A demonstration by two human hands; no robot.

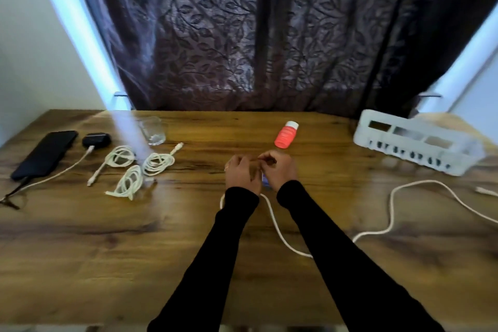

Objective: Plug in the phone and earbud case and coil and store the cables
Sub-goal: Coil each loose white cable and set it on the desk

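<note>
A black phone (45, 153) lies at the table's far left with a cable in its near end. Beside it sits a black earbud case (96, 139) with a white cable (67, 168) plugged in. Three coiled white cables (140, 167) lie to the right of the case. At the table's middle, my left hand (241, 172) and my right hand (279, 170) are close together, fingers pinched on a small thin thing between them, blurred. A loose white cable (277, 226) runs from under my hands toward the right.
A white slotted basket (415, 140) stands at the back right. A red bottle with a white cap (286, 134) lies behind my hands. A clear glass (152, 131) stands at the back left. A dark curtain hangs behind the wooden table (107, 250).
</note>
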